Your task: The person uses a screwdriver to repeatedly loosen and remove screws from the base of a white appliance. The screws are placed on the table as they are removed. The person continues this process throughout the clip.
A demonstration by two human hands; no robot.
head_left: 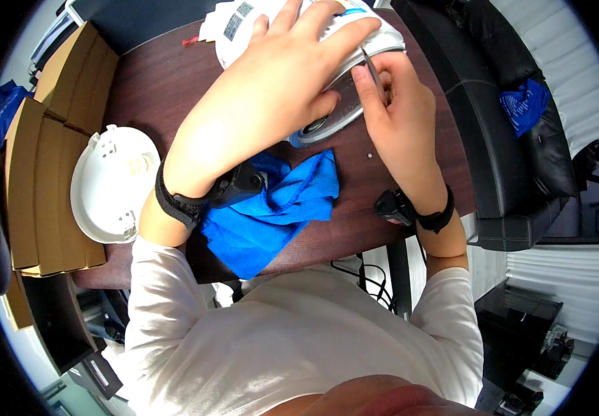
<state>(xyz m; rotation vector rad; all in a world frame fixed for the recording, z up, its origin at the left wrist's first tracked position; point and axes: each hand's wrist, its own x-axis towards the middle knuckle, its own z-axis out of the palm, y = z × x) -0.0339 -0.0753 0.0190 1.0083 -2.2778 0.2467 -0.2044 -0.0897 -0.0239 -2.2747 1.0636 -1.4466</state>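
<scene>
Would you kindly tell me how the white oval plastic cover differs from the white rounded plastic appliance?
The white oval plastic cover lies beside the left forearm; the white rounded plastic appliance is under the left hand. The cover is almost entirely white; the appliance also has a dark see-through panel and a printed label. Both have curved outlines.

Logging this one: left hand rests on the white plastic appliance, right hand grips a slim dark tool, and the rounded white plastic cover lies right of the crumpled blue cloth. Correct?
Not quite: in the head view, the rounded white plastic cover lies left of the crumpled blue cloth. The left hand rests on the appliance, and the right hand grips the tool.
</scene>
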